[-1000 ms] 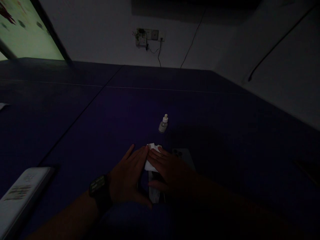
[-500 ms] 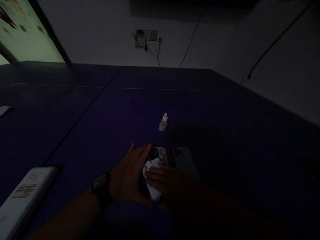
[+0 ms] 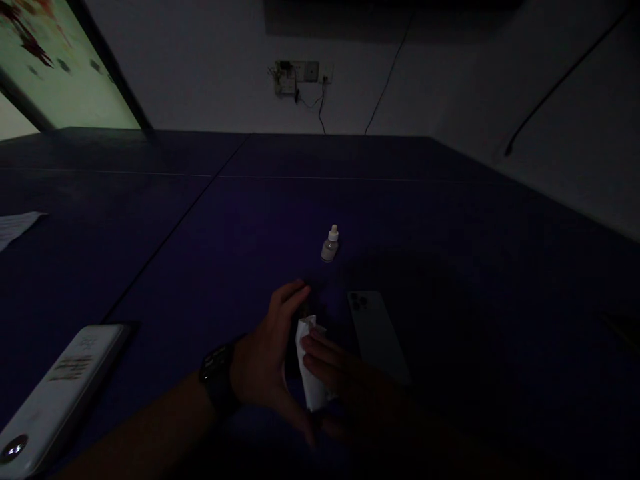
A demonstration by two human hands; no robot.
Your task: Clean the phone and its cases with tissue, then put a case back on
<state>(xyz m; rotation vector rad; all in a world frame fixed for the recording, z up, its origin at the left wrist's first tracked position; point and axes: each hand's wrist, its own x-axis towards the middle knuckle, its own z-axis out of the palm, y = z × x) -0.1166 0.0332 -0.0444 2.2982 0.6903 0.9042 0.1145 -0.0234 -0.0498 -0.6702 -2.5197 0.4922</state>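
My left hand [image 3: 267, 360], with a dark watch [image 3: 216, 365] at the wrist, curves its fingers and thumb around the ends of a phone case [image 3: 305, 310]. Little of the case shows in the dim light, and it appears tilted up toward its side. A folded white tissue [image 3: 311, 373] lies under the fingers of my right hand [image 3: 340, 370], pressed to the case. The right hand's lower part fades into shadow. Just right of the hands lies a phone [image 3: 377, 330], its camera lenses facing up. A small dropper bottle [image 3: 330, 245] stands upright beyond them.
A long white case with printed writing [image 3: 63, 387] lies at the left on the dark blue table [image 3: 240, 233]. A sheet of paper [image 3: 17, 227] is at the far left edge. Sockets with cables [image 3: 305, 73] are on the wall behind.
The case, lying flatter before with its patterned camera end visible, is now tilted and mostly hidden. My left hand has turned with it; the tissue remains under my right fingers. The view shifted slightly.
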